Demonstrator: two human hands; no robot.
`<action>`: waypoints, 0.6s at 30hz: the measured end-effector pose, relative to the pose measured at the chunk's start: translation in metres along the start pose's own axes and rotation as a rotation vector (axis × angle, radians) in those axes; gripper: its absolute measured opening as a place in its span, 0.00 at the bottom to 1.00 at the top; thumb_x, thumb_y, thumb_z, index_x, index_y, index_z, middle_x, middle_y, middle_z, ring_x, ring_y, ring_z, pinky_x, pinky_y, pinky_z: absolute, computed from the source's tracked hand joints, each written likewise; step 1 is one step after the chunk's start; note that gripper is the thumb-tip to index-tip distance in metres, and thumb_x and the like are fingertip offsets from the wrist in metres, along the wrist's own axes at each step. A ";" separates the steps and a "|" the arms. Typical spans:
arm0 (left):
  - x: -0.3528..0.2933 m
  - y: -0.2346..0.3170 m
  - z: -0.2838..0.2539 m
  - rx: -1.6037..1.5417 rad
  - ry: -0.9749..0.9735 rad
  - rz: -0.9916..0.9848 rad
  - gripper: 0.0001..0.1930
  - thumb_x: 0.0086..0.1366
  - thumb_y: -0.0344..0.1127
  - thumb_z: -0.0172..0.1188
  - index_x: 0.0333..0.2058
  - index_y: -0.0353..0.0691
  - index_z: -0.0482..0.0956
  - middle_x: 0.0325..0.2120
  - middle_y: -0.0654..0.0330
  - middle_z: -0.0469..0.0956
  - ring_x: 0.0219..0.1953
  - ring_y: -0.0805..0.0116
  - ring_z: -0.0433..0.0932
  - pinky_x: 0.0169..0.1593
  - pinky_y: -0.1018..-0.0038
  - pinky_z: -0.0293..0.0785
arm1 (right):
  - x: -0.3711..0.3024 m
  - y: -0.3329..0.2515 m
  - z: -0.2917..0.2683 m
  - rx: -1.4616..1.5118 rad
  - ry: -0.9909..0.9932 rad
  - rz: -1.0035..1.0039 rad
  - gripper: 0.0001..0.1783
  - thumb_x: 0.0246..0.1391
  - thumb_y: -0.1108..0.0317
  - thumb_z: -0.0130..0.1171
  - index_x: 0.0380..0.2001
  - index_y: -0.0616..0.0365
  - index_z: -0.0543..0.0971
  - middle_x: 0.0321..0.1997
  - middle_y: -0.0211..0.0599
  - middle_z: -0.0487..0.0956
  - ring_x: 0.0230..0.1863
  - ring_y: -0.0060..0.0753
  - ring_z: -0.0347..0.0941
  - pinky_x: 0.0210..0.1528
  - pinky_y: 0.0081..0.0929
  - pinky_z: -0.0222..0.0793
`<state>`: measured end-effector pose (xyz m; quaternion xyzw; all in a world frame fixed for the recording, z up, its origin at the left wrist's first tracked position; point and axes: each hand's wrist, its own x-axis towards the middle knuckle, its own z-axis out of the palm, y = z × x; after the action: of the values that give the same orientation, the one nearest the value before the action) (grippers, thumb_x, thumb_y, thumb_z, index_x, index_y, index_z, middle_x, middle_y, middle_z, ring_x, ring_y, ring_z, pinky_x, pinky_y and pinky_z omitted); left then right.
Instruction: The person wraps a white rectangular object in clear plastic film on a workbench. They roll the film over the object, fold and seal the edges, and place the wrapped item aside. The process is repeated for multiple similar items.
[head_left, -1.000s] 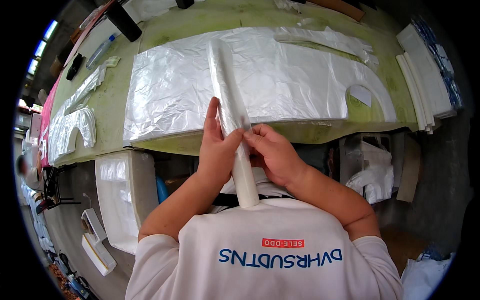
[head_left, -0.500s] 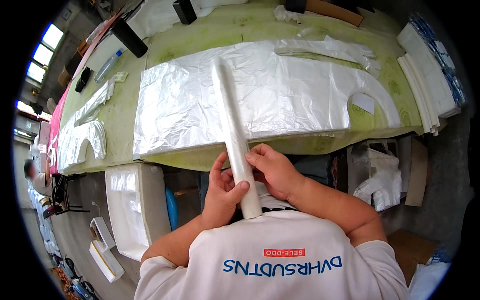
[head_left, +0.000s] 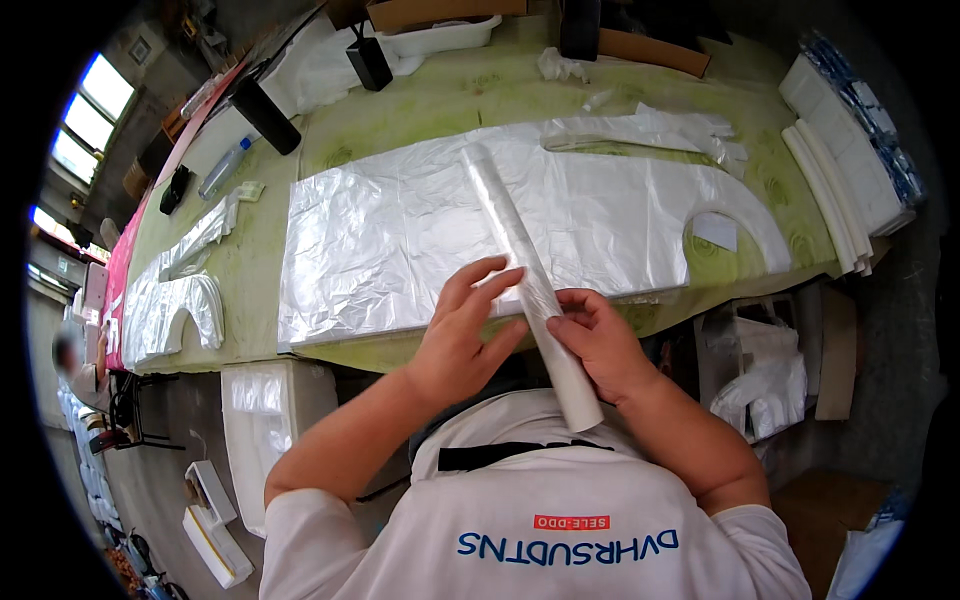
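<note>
A long roll of clear plastic film (head_left: 505, 222) slants over the table's front edge, its far end above the sheets and its near end by my waist. My right hand (head_left: 605, 345) grips its lower half, thumb on top and fingers round the far side. My left hand (head_left: 462, 330) is on the roll's left side with fingers spread, the fingertips at or very near its surface; whether they touch is unclear. Beneath the roll's far end lies a flat stack of shiny translucent plastic sheets (head_left: 380, 230), with a curved cut-out at its right end.
A green patterned cloth covers the table (head_left: 400, 130). Cut plastic pieces (head_left: 180, 310) lie at left, near a water bottle (head_left: 224, 168) and a black cylinder (head_left: 265, 115). White rolls (head_left: 830, 200) rest at right. Below the edge stand a white bin (head_left: 300, 400) and a box of plastic (head_left: 760, 370).
My left hand has loosened from the roll and its fingers have spread. The roll has shifted right and tilts more, with my right hand still on it. The view has moved slightly.
</note>
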<state>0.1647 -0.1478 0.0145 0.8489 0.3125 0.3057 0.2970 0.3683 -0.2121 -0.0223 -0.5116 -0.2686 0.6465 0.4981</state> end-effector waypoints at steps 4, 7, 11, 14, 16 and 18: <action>0.056 -0.036 0.015 0.258 -0.090 0.148 0.18 0.69 0.36 0.57 0.56 0.42 0.77 0.61 0.51 0.71 0.65 0.46 0.65 0.69 0.55 0.58 | -0.004 -0.006 -0.016 -0.102 0.026 -0.005 0.24 0.59 0.70 0.65 0.56 0.61 0.71 0.42 0.36 0.79 0.41 0.24 0.75 0.43 0.25 0.74; 0.100 -0.089 0.024 0.387 -0.039 0.188 0.19 0.69 0.36 0.57 0.58 0.43 0.76 0.57 0.50 0.74 0.62 0.48 0.69 0.68 0.57 0.60 | -0.012 -0.001 -0.026 -0.132 0.013 -0.006 0.24 0.59 0.71 0.65 0.57 0.61 0.71 0.42 0.35 0.78 0.42 0.24 0.74 0.44 0.25 0.74; 0.155 -0.133 -0.001 -0.110 0.343 -0.236 0.21 0.68 0.39 0.61 0.58 0.43 0.77 0.53 0.51 0.77 0.56 0.55 0.74 0.58 0.68 0.70 | -0.022 0.001 -0.033 -0.179 0.017 -0.017 0.25 0.57 0.72 0.66 0.57 0.59 0.71 0.41 0.33 0.77 0.41 0.22 0.73 0.45 0.24 0.73; 0.165 -0.137 -0.043 -0.230 0.229 -0.483 0.25 0.67 0.43 0.63 0.60 0.41 0.75 0.51 0.53 0.78 0.53 0.60 0.75 0.57 0.69 0.70 | -0.024 0.002 -0.043 -0.218 0.020 -0.053 0.26 0.56 0.72 0.67 0.57 0.58 0.71 0.43 0.32 0.76 0.41 0.21 0.73 0.45 0.23 0.73; 0.167 -0.123 -0.052 -0.184 -0.054 -0.672 0.31 0.65 0.50 0.64 0.62 0.41 0.73 0.56 0.56 0.76 0.56 0.63 0.72 0.58 0.69 0.69 | -0.024 0.001 -0.049 -0.242 0.007 -0.070 0.26 0.56 0.73 0.67 0.57 0.58 0.71 0.44 0.33 0.76 0.41 0.20 0.73 0.45 0.23 0.73; 0.168 -0.113 -0.056 -0.079 -0.310 -0.764 0.33 0.63 0.55 0.64 0.61 0.40 0.74 0.56 0.55 0.76 0.56 0.64 0.72 0.57 0.70 0.69 | -0.024 0.000 -0.050 -0.238 -0.003 -0.069 0.26 0.56 0.73 0.67 0.57 0.58 0.71 0.45 0.33 0.76 0.41 0.20 0.73 0.46 0.23 0.73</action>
<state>0.1898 0.0606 0.0277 0.6959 0.5447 0.0537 0.4648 0.4143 -0.2421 -0.0298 -0.5568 -0.3616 0.5931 0.4555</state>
